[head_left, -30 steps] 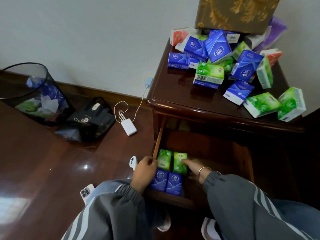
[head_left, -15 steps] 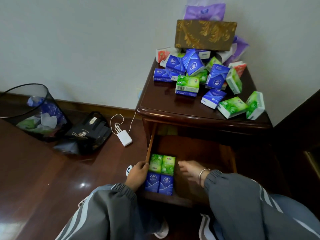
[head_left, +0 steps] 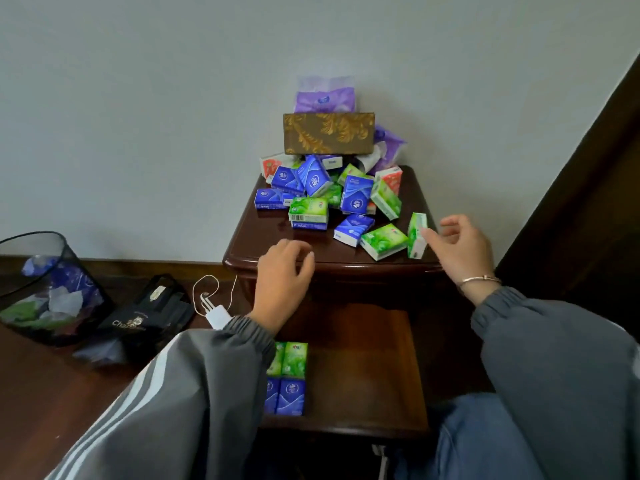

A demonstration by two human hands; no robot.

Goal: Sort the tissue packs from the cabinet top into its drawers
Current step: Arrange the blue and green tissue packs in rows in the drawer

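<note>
Above the dark wooden cabinet top (head_left: 252, 247), heaped at its far side with small blue and green tissue packs (head_left: 353, 199), the left grip (head_left: 282, 271) hovers loosely curled, while the right grip (head_left: 459, 252) touches an upright green pack (head_left: 415, 237) near the right edge.

Soft, even light falls on the pale wall (head_left: 173, 98), which greys toward the upper left. We see a thin glint along the near edge of the cabinet top (head_left: 263, 237); the open drawer (head_left: 363, 358) and the scene's right side lie dim. The left hand (head_left: 282, 282) and right hand (head_left: 460, 251) look soft-edged, and lines bow at the frame's edges.
</note>
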